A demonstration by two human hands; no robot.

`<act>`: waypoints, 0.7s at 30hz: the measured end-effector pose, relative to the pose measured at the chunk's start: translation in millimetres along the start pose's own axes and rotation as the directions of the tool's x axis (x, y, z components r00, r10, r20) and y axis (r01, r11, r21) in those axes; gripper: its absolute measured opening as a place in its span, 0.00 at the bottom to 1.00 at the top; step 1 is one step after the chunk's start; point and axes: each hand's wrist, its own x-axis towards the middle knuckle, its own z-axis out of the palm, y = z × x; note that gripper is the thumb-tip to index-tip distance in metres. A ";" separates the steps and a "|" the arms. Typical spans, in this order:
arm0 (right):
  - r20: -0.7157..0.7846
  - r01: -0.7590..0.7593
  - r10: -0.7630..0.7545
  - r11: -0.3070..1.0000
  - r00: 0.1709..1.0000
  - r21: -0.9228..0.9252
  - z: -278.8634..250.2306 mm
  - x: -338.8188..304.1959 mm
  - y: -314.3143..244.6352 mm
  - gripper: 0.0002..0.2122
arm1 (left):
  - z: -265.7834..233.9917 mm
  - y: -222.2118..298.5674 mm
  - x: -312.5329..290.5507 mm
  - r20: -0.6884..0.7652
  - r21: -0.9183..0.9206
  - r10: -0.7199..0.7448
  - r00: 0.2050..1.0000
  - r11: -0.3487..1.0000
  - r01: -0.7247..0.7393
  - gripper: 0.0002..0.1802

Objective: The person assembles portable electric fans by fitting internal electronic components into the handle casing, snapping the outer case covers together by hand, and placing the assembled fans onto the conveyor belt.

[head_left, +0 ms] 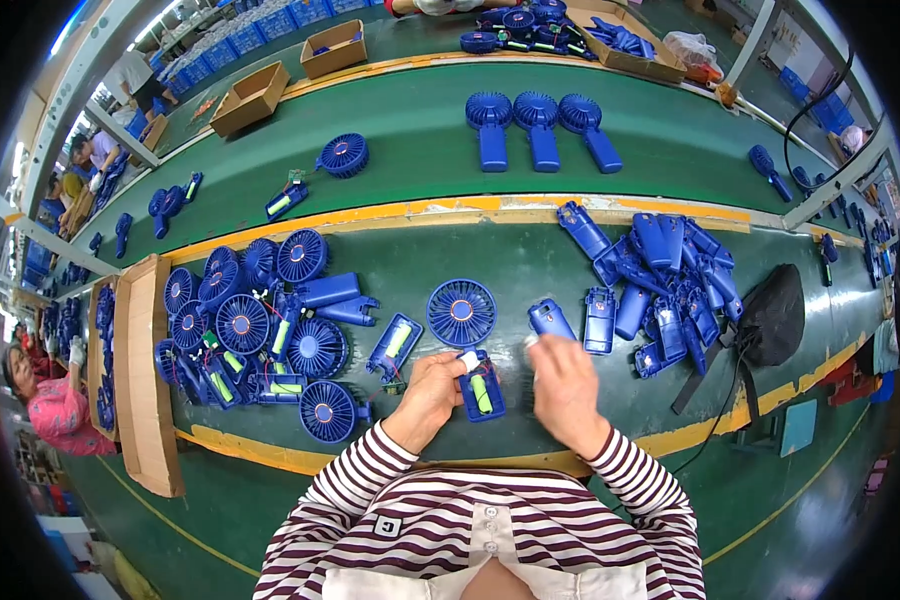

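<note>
3 fans [538, 125] beyond the fan head [461, 313] seem finished; nearside of it, 1 uncovered handle [497, 395] is held by the left hand [428, 402], apparently yet to be closed. Right hand [567, 390]: curled, contents can't be told tbh.

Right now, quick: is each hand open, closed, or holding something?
Left hand: closed, holding the open blue fan handle.
Right hand: partly curled beside a blue cover; whether it grips anything cannot be told.
</note>
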 end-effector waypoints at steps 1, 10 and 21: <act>0.006 -0.097 0.098 0.994 0.995 -0.056 -0.5 -1.8 2.7 0.18 | 0.7 -1.1 -2.9 -0.003 0.003 0.011 1.000 1.000 -0.011 0.12; 0.091 -0.237 0.265 0.941 0.960 -0.243 15.6 -0.1 23.7 0.24 | 0.7 0.4 9.3 0.109 0.004 -0.071 0.992 0.997 0.071 0.15; 0.106 -0.221 0.273 0.910 0.956 -0.350 26.6 2.6 22.1 0.24 | -1.2 -2.3 8.9 0.159 0.018 -0.095 0.983 0.995 0.094 0.15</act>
